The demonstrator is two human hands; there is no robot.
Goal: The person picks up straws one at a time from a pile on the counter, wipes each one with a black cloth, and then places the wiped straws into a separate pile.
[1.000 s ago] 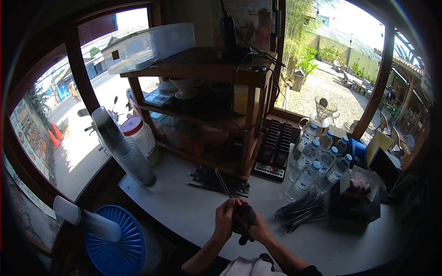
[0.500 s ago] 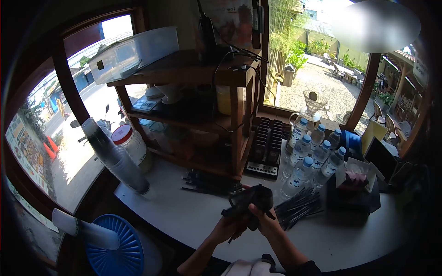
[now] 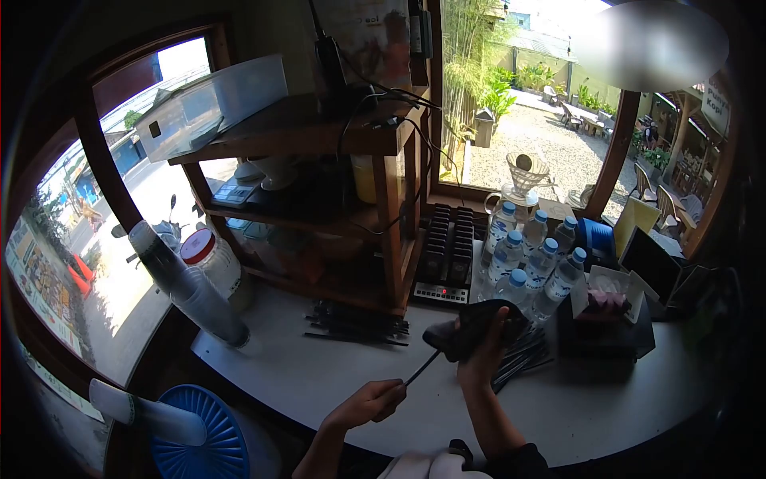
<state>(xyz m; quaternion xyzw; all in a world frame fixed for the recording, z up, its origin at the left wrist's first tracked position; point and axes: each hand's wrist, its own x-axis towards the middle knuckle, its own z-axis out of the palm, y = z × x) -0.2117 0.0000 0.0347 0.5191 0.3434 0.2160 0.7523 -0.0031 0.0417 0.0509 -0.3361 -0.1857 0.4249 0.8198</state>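
1. Now, in the head view, a dark pouch (image 3: 477, 321) is gripped in the closed right hand (image 3: 481, 361) above the counter (image 3: 335, 383).
2. A thin black straw (image 3: 421, 370), reaching the pouch, is pinched tightly by the left hand (image 3: 369, 401), probably to be kept straight.

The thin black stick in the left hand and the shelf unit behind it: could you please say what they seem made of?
Thin black stick: probably plastic, smooth and dark, though too small to be sure. Shelf unit: wood, brown, square posts and boards with a dull sheen.
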